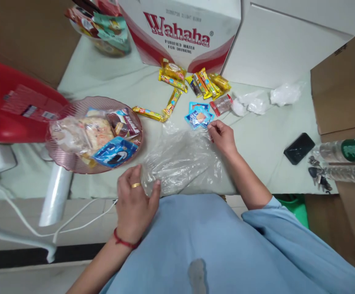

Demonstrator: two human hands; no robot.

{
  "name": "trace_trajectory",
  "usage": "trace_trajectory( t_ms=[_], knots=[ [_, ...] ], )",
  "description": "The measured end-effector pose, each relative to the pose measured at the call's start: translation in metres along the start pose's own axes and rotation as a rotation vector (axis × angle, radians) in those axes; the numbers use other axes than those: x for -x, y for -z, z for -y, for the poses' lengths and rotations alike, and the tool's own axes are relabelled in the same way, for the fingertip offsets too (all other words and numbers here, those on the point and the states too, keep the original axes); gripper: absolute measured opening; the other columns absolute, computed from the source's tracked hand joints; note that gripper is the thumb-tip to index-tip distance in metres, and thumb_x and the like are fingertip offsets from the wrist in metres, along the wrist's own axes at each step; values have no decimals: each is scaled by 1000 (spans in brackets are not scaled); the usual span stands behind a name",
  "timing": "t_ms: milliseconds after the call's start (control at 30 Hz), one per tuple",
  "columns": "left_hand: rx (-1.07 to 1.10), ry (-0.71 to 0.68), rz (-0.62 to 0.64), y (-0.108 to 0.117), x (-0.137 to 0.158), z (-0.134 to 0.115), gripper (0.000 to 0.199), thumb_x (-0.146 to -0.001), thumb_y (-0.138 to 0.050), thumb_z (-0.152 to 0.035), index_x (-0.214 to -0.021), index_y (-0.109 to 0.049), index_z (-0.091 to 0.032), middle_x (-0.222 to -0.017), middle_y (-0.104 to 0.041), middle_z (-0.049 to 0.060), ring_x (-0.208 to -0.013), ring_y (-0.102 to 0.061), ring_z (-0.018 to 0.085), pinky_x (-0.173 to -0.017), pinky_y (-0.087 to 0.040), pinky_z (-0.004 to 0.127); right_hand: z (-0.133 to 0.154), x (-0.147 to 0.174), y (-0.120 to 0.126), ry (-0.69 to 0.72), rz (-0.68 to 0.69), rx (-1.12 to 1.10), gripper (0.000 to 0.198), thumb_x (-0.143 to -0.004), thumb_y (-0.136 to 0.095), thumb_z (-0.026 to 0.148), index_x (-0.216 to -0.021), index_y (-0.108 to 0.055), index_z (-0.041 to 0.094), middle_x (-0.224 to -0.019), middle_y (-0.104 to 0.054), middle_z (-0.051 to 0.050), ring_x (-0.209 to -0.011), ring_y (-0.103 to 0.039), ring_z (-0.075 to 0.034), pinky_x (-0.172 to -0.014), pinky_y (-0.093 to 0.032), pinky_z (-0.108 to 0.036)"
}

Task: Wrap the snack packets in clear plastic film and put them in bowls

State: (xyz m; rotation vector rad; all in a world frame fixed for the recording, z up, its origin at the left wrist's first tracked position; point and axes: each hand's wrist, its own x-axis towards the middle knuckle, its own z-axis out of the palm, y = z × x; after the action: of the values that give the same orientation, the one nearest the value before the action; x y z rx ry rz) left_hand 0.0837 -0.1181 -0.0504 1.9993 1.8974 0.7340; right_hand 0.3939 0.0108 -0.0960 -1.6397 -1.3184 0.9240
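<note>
A clear plastic bag point(180, 163) lies crumpled and flat on the cloth-covered table in front of me. My right hand point(224, 138) pinches the bag's upper right edge, close beside some small blue snack packets point(199, 116). At the lower left edge of the bag is my left hand point(137, 200), its thumb apart from loosely bent fingers and nothing visible in its grasp. Beyond the bag lie several yellow-wrapped snack sticks point(173, 102) and a red-edged clear packet point(222, 105). On the left, a pink ribbed glass bowl point(54, 157) holds packaged snacks.
A Wahaha water carton point(183, 30) stands at the back, beside a snack-filled container point(112, 47). A red jug point(14, 102) leans in from the left. White plastic bundles point(284, 94), a phone point(299, 148), keys point(320, 173) and bottles point(345, 173) lie at right.
</note>
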Motion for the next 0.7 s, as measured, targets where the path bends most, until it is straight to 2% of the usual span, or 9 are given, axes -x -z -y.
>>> trace_trajectory(
  t_ms=[100, 167, 267, 300, 367, 433, 533, 600, 700],
  knots=[
    [-113, -168, 21, 31, -10, -24, 30, -95, -66, -40, -123, -71, -29, -123, -68, 13, -104, -63, 34, -88, -50, 49, 4, 1, 3, 64, -30, 65, 23, -96, -61, 44, -89, -67, 23, -68, -59, 3, -62, -54, -16, -66, -45, -29],
    [-149, -302, 136, 38, -26, -41, 18, -98, -63, -39, -107, -75, -29, -106, -72, 11, -93, -64, 31, -77, -49, 45, 5, 0, 6, 121, -38, 93, 22, -96, -61, 42, -89, -69, 23, -71, -60, 1, -66, -56, -17, -68, -45, -30],
    [-268, -414, 418, 20, -59, -62, 28, -101, -56, -38, -86, -74, -23, -88, -70, 12, -87, -67, 31, -64, -45, 39, 7, -2, 10, 212, -32, 118, 23, -96, -62, 42, -90, -71, 22, -78, -65, -1, -73, -59, -18, -72, -46, -30],
    [-312, -406, 500, 8, -70, -67, 28, -101, -55, -35, -84, -74, -21, -87, -70, 13, -84, -69, 30, -61, -44, 36, 7, -2, 11, 230, -36, 128, 24, -95, -62, 42, -90, -72, 21, -80, -66, -2, -74, -60, -17, -73, -46, -30],
    [-402, -361, 676, -19, -88, -72, 27, -102, -53, -31, -95, -75, -18, -91, -73, 12, -79, -71, 28, -62, -46, 35, 6, -1, 14, 234, -59, 145, 26, -95, -61, 43, -90, -73, 20, -81, -68, -2, -74, -59, -17, -74, -46, -30],
    [-422, -338, 628, -45, -97, -71, 36, -106, -42, -28, -103, -76, -17, -98, -75, 15, -84, -73, 28, -68, -49, 36, 2, 1, 17, 207, -89, 155, 28, -95, -61, 44, -90, -73, 19, -80, -68, -1, -71, -58, -16, -73, -45, -30],
    [-311, -421, 392, -76, -95, -56, 43, -109, -35, -29, -121, -75, -18, -125, -74, 20, -117, -71, 32, -93, -52, 46, -10, 5, 24, 147, -107, 174, 29, -95, -61, 45, -92, -74, 19, -77, -67, 0, -67, -56, -16, -71, -45, -30],
    [-224, -479, 302, -91, -89, -42, 46, -108, -41, -35, -143, -65, -19, -151, -63, 21, -143, -57, 35, -114, -42, 55, -20, 7, 30, 108, -121, 197, 30, -95, -60, 46, -94, -74, 20, -75, -67, 0, -66, -56, -16, -70, -45, -30],
    [-193, -444, 281, -107, -82, -20, 61, -107, -43, -42, -162, -45, -15, -170, -40, 21, -159, -38, 36, -129, -20, 62, -36, 7, 45, 51, -186, 242, 30, -95, -60, 45, -95, -75, 19, -76, -69, 0, -68, -58, -17, -72, -47, -31]
  ],
)
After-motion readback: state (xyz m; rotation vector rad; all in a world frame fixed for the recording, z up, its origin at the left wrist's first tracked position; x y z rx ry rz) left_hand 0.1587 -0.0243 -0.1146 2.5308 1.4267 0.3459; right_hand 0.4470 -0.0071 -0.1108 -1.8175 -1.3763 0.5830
